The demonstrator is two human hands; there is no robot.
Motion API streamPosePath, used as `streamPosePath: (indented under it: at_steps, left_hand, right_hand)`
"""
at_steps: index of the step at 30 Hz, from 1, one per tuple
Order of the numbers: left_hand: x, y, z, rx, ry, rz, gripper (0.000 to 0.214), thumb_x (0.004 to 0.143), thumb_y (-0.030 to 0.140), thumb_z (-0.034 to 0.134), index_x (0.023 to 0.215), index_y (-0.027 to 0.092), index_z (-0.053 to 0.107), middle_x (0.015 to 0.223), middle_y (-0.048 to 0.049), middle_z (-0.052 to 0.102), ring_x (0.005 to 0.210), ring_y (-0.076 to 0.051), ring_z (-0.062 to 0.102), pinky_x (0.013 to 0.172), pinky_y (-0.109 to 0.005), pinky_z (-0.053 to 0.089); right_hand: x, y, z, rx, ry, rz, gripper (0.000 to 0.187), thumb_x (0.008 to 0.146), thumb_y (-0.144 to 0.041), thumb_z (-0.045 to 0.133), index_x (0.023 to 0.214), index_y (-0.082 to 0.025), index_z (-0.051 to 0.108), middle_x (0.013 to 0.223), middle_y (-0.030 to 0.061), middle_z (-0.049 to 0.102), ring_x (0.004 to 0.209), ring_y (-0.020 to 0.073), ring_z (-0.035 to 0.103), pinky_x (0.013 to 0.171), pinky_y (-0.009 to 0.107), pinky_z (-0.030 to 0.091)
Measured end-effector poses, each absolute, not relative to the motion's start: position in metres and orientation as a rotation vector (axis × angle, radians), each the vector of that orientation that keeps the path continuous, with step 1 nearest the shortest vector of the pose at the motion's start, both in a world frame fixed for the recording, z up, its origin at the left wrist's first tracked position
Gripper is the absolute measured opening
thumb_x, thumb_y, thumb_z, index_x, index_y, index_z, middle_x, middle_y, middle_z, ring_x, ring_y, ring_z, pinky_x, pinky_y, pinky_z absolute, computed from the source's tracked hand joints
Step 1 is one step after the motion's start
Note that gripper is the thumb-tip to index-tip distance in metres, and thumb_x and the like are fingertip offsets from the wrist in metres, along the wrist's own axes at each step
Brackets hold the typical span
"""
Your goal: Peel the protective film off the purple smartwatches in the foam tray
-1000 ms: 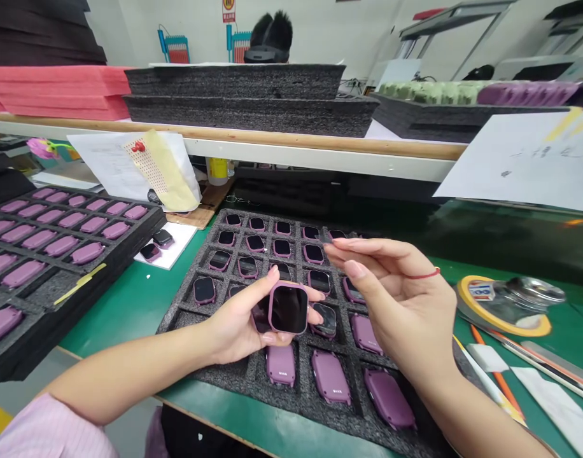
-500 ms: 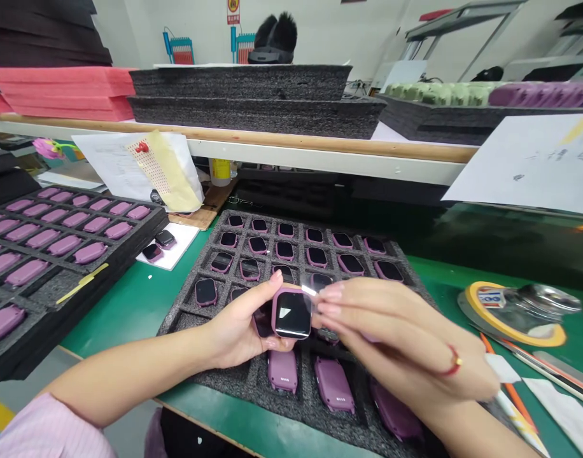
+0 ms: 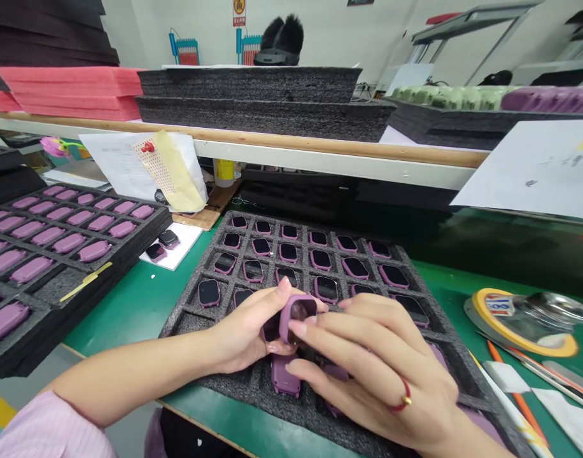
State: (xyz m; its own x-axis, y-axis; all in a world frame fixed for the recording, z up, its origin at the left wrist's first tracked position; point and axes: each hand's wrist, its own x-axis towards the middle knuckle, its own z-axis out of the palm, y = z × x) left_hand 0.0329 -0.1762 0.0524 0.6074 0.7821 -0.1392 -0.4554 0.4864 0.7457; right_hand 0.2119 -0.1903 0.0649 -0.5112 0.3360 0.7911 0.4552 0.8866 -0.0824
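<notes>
My left hand [image 3: 246, 324] is wrapped round a purple smartwatch case [image 3: 285, 318] with a dark screen and no strap, held tilted above the black foam tray [image 3: 179, 324]. My right hand [image 3: 382, 356] has its fingers spread, the thumb apart, and a fingertip touches the watch's screen. No film shows in the right hand. Below, purple watches lie in the tray's slots. Those in the back rows, such as one watch [image 3: 209, 292], face screen up; a front one [image 3: 286, 380] lies back side up, partly covered by my hands.
On the left stands another foam tray [image 3: 57, 292] of purple watch cases. Two watches lie on a white pad [image 3: 181, 254] between the trays. To the right are a yellow tape roll [image 3: 482, 318], a metal-topped jar [image 3: 559, 308] and an orange stick [image 3: 525, 407]. A shelf edge [image 3: 344, 156] crosses behind.
My right hand has moved left onto the watch's screen and its fingers have spread; the clear film with a white tab is no longer visible. The watch has turned and tilted in my left hand.
</notes>
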Motion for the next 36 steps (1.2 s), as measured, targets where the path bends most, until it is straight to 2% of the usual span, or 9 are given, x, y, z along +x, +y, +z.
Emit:
streamPosePath:
  at_steps: [3, 8, 12, 17, 22, 27, 29, 32, 36]
  left_hand:
    - [0.034, -0.178, 0.050, 0.845, 0.520, 0.809, 0.052, 0.079, 0.064, 0.070, 0.084, 0.013, 0.066, 0.061, 0.0048, 0.048, 0.043, -0.003, 0.030, 0.041, -0.018, 0.022]
    - [0.034, -0.177, 0.049, 0.808, 0.594, 0.798, 0.053, 0.079, 0.067, 0.067, 0.085, 0.014, 0.064, 0.054, 0.0049, 0.049, 0.040, -0.003, 0.030, 0.040, -0.018, 0.019]
    - [0.032, -0.174, 0.053, 0.734, 0.656, 0.770, 0.058, 0.073, 0.070, 0.070, 0.084, 0.013, 0.066, 0.067, -0.0012, 0.060, 0.041, -0.003, 0.037, 0.037, -0.019, 0.015]
    - [0.031, -0.173, 0.053, 0.747, 0.631, 0.698, 0.062, 0.076, 0.072, 0.066, 0.079, 0.010, 0.067, 0.062, -0.0007, 0.057, 0.039, -0.002, 0.030, 0.037, -0.019, 0.011]
    - [0.034, -0.166, 0.047, 0.666, 0.828, 0.927, 0.045, 0.072, 0.054, 0.081, 0.078, 0.014, 0.062, 0.066, 0.0031, 0.051, 0.051, -0.004, 0.040, 0.041, -0.014, 0.022]
    - [0.027, -0.144, 0.053, 0.508, 0.903, 1.293, 0.022, 0.082, 0.022, 0.078, 0.088, 0.012, 0.059, 0.074, 0.0007, 0.059, 0.057, -0.003, 0.050, 0.046, -0.011, 0.034]
    - [0.022, -0.137, 0.055, 0.406, 0.882, 1.307, 0.018, 0.095, 0.029, 0.062, 0.091, 0.011, 0.058, 0.084, -0.0067, 0.068, 0.055, -0.004, 0.052, 0.043, -0.012, 0.034]
    - [0.016, -0.134, 0.053, 0.382, 0.823, 1.248, 0.038, 0.102, 0.046, 0.043, 0.091, 0.012, 0.057, 0.094, -0.0139, 0.073, 0.051, -0.006, 0.051, 0.039, -0.015, 0.033]
    - [0.018, -0.140, 0.048, 0.607, 0.881, 1.251, 0.039, 0.095, 0.049, 0.057, 0.087, 0.011, 0.065, 0.082, -0.0070, 0.070, 0.047, -0.003, 0.040, 0.038, -0.014, 0.023]
  right_hand:
    - [0.206, -0.189, 0.062, -0.746, -2.114, 0.016, 0.057, 0.083, -0.037, 0.078, 0.132, -0.019, 0.057, 0.086, 0.0044, 0.068, 0.076, 0.0201, 0.063, 0.067, 0.037, 0.056]
    - [0.206, -0.186, 0.061, -0.814, -2.076, 0.343, 0.047, 0.079, -0.028, 0.081, 0.120, -0.025, 0.059, 0.095, 0.0040, 0.069, 0.085, 0.0207, 0.065, 0.070, 0.033, 0.057]
    - [0.206, -0.184, 0.061, -0.810, -2.066, 0.339, 0.046, 0.079, -0.028, 0.080, 0.120, -0.027, 0.057, 0.099, 0.0046, 0.071, 0.090, 0.0224, 0.066, 0.076, 0.036, 0.057]
    - [0.208, -0.179, 0.057, -0.787, -2.123, 0.248, 0.047, 0.081, -0.027, 0.077, 0.123, -0.023, 0.056, 0.102, 0.0075, 0.070, 0.096, 0.0240, 0.065, 0.082, 0.039, 0.054]
    - [0.209, -0.170, 0.050, -0.724, -2.169, 0.045, 0.045, 0.079, -0.029, 0.077, 0.117, -0.021, 0.055, 0.100, 0.0089, 0.072, 0.091, 0.0262, 0.065, 0.086, 0.047, 0.050]
    - [0.183, -0.181, 0.042, -0.735, -2.278, 0.331, 0.035, 0.075, -0.027, 0.075, 0.106, -0.020, 0.060, 0.091, 0.0060, 0.069, 0.084, 0.0234, 0.062, 0.079, 0.043, 0.051]
    - [0.170, -0.188, 0.037, -0.742, -2.372, 0.400, 0.030, 0.077, -0.028, 0.073, 0.103, -0.017, 0.062, 0.090, 0.0076, 0.068, 0.084, 0.0245, 0.060, 0.079, 0.044, 0.051]
    - [0.159, -0.193, 0.031, -0.840, -2.466, 0.420, 0.038, 0.079, -0.038, 0.075, 0.107, -0.014, 0.065, 0.098, 0.0129, 0.066, 0.090, 0.0290, 0.059, 0.081, 0.050, 0.052]
    - [0.171, -0.186, 0.034, -0.775, -2.337, 0.431, 0.036, 0.084, -0.041, 0.073, 0.109, -0.017, 0.062, 0.097, 0.0106, 0.065, 0.088, 0.0263, 0.061, 0.076, 0.044, 0.053]
